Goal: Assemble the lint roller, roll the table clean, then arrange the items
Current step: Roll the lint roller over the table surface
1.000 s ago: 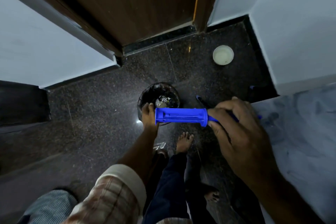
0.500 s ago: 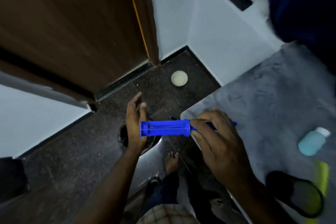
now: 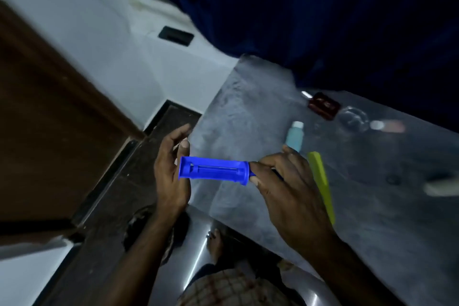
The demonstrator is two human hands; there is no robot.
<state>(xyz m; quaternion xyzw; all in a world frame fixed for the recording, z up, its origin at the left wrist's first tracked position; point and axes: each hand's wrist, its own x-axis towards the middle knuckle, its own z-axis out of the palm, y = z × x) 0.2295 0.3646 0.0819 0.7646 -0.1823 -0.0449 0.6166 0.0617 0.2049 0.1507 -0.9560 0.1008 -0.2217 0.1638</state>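
I hold a bright blue lint roller (image 3: 213, 171) level in front of me, over the near left corner of the grey table (image 3: 248, 112). Its bare ribbed core points left. My right hand (image 3: 290, 181) grips the handle end, which is mostly hidden by the fingers. My left hand (image 3: 171, 171) stands at the free left end with fingers spread and the thumb touching the core's tip. No sticky roll is seen on the core.
On the table lie a pale blue bottle (image 3: 295, 135), a yellow-green comb (image 3: 321, 181), a dark red bottle (image 3: 323, 105), a clear glass (image 3: 352, 119) and a pinkish bottle (image 3: 388, 126). A dark bin (image 3: 144, 228) stands on the floor below my left arm; a wooden door (image 3: 49, 119) is at left.
My view has swung from the floor and bin up and right to the table. Both hands stay with the blue roller; my left hand has opened at its end.
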